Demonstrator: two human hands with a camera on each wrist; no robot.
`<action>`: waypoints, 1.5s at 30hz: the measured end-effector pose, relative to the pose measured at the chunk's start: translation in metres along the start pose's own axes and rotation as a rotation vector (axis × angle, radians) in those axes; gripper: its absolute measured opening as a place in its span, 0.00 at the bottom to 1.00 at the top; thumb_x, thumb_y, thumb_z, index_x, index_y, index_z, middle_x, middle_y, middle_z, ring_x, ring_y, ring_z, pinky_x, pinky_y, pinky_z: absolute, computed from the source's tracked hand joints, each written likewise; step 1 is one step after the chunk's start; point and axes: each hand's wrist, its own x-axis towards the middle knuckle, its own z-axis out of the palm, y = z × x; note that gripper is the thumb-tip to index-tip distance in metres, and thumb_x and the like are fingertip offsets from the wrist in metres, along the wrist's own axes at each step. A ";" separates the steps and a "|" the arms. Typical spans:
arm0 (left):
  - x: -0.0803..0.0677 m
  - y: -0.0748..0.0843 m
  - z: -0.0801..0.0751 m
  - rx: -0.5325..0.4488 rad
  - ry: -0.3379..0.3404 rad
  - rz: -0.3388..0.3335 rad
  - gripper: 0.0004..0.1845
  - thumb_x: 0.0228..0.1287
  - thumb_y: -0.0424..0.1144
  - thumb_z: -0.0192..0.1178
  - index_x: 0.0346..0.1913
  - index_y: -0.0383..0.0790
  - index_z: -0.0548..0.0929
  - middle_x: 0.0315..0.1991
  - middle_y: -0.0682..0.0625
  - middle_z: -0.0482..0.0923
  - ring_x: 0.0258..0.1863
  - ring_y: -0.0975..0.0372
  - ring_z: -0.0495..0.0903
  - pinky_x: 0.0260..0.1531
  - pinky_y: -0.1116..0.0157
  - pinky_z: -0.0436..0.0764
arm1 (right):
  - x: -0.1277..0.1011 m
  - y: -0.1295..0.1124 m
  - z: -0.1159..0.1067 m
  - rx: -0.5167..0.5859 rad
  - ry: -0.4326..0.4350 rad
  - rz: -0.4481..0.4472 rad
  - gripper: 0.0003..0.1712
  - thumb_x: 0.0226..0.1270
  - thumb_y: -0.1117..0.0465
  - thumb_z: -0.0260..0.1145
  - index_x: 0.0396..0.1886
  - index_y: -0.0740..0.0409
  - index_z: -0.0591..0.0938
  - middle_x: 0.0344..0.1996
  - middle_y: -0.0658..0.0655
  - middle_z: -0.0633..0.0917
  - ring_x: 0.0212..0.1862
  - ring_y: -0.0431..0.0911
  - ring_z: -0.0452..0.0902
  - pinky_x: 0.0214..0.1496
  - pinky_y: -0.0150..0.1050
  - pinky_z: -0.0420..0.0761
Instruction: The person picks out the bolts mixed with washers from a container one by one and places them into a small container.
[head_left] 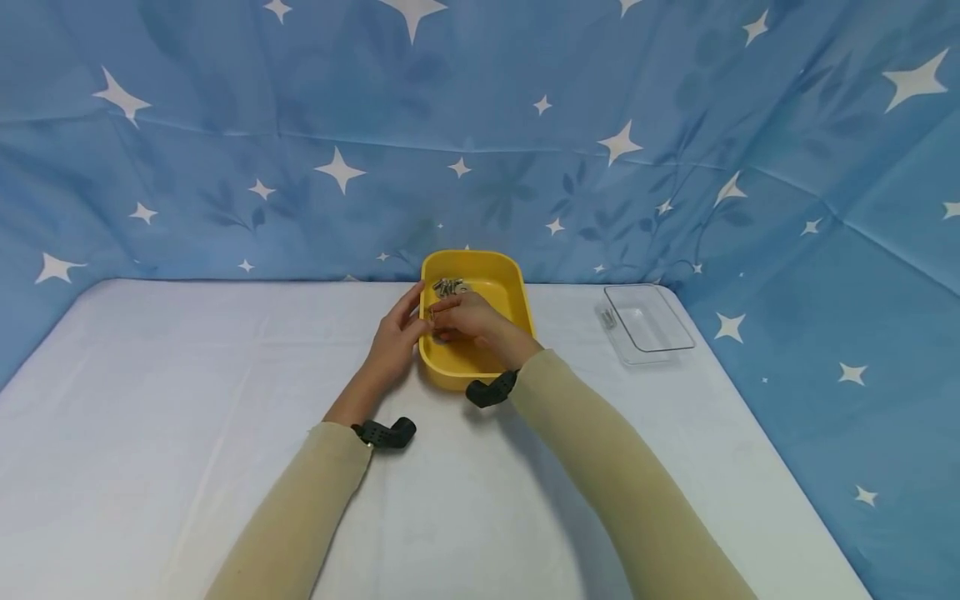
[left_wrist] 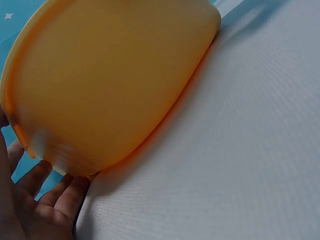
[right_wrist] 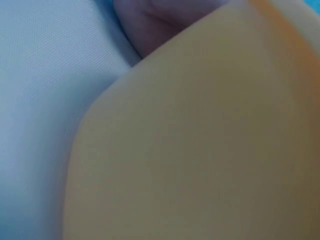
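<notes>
A yellow plastic bin (head_left: 517, 287) stands near the table's back edge, with a small heap of silvery metal pieces (head_left: 447, 287), like screws or bolts, at its back left. My left hand (head_left: 395, 335) holds the bin's left side. In the left wrist view, the fingers (left_wrist: 65, 197) of that hand rest against the bin's outer wall (left_wrist: 110, 85). Inside the bin, my right hand (head_left: 474, 318) reaches to the left wall just in front of the heap, its fingertips close to the left hand. Whether it pinches a small piece is too small to tell. In the right wrist view the bin wall (right_wrist: 190, 140) hides most of the right hand.
To the right of the bin stands a clear plastic box (head_left: 652, 325), with a few small metal pieces (head_left: 607, 317) at its left side. A white cloth (head_left: 187, 400) covers the table. Behind it hangs a blue curtain (head_left: 495, 100) with white stars.
</notes>
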 end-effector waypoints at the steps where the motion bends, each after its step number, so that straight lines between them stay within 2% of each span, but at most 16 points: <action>1: 0.000 0.000 0.000 0.003 0.001 0.001 0.39 0.70 0.36 0.50 0.81 0.58 0.54 0.82 0.53 0.53 0.80 0.53 0.59 0.76 0.53 0.66 | 0.000 0.001 -0.001 0.002 0.002 0.002 0.20 0.70 0.66 0.64 0.61 0.64 0.81 0.54 0.62 0.82 0.37 0.42 0.83 0.39 0.29 0.86; 8: 0.001 -0.002 0.002 0.013 -0.005 0.000 0.39 0.69 0.37 0.51 0.81 0.58 0.54 0.82 0.53 0.53 0.79 0.53 0.60 0.76 0.53 0.66 | -0.005 0.000 -0.009 0.079 -0.006 0.020 0.17 0.71 0.67 0.64 0.58 0.63 0.83 0.49 0.64 0.87 0.35 0.43 0.87 0.44 0.35 0.89; 12: 0.001 -0.003 0.003 0.012 -0.011 0.006 0.39 0.70 0.37 0.50 0.81 0.58 0.54 0.82 0.52 0.53 0.79 0.53 0.61 0.76 0.52 0.67 | -0.011 -0.002 -0.015 0.089 -0.010 -0.019 0.18 0.70 0.68 0.64 0.59 0.64 0.83 0.50 0.65 0.88 0.37 0.43 0.87 0.48 0.37 0.89; 15: 0.002 -0.002 0.002 0.015 -0.015 0.005 0.38 0.70 0.36 0.50 0.81 0.57 0.54 0.82 0.50 0.53 0.79 0.52 0.60 0.76 0.51 0.67 | -0.016 -0.004 -0.021 0.055 -0.033 -0.057 0.19 0.70 0.69 0.64 0.60 0.64 0.83 0.52 0.66 0.87 0.39 0.43 0.87 0.52 0.39 0.88; 19: -0.004 0.012 0.001 0.001 -0.025 -0.012 0.39 0.70 0.33 0.49 0.82 0.51 0.53 0.82 0.45 0.51 0.80 0.49 0.57 0.77 0.49 0.64 | -0.022 -0.007 -0.030 -0.008 -0.073 -0.095 0.21 0.71 0.69 0.63 0.63 0.66 0.80 0.58 0.69 0.84 0.44 0.46 0.87 0.58 0.44 0.86; 24: -0.011 0.028 0.001 -0.001 -0.025 -0.025 0.38 0.70 0.31 0.49 0.82 0.44 0.52 0.82 0.42 0.50 0.80 0.46 0.56 0.76 0.49 0.64 | -0.031 -0.013 -0.047 -0.013 -0.087 -0.080 0.24 0.72 0.70 0.60 0.66 0.68 0.77 0.64 0.71 0.79 0.52 0.51 0.87 0.65 0.49 0.81; 30: -0.002 0.009 0.000 0.000 -0.005 -0.020 0.39 0.70 0.32 0.49 0.82 0.51 0.52 0.83 0.48 0.50 0.81 0.51 0.56 0.77 0.51 0.64 | -0.044 -0.017 -0.071 -0.031 -0.056 -0.091 0.24 0.73 0.69 0.60 0.67 0.70 0.75 0.65 0.69 0.79 0.47 0.46 0.88 0.63 0.47 0.83; 34: 0.002 -0.001 -0.001 0.022 0.006 -0.008 0.38 0.71 0.35 0.50 0.82 0.56 0.53 0.82 0.52 0.51 0.80 0.54 0.57 0.77 0.53 0.65 | -0.050 -0.016 -0.091 -0.060 -0.043 -0.089 0.24 0.74 0.67 0.59 0.68 0.67 0.75 0.68 0.67 0.77 0.49 0.46 0.86 0.64 0.46 0.83; 39: 0.001 -0.002 -0.001 0.022 0.007 -0.002 0.38 0.70 0.36 0.50 0.81 0.57 0.54 0.82 0.53 0.52 0.80 0.55 0.58 0.76 0.52 0.66 | -0.058 -0.011 -0.115 -0.093 -0.004 -0.083 0.25 0.75 0.65 0.59 0.69 0.66 0.74 0.64 0.69 0.78 0.53 0.49 0.85 0.61 0.41 0.85; 45: 0.000 -0.001 0.000 0.009 0.003 -0.006 0.38 0.71 0.36 0.50 0.81 0.58 0.54 0.82 0.53 0.52 0.80 0.55 0.58 0.76 0.52 0.66 | -0.069 -0.002 -0.145 -0.103 0.044 -0.099 0.26 0.75 0.66 0.58 0.70 0.67 0.73 0.67 0.67 0.76 0.46 0.40 0.85 0.59 0.38 0.85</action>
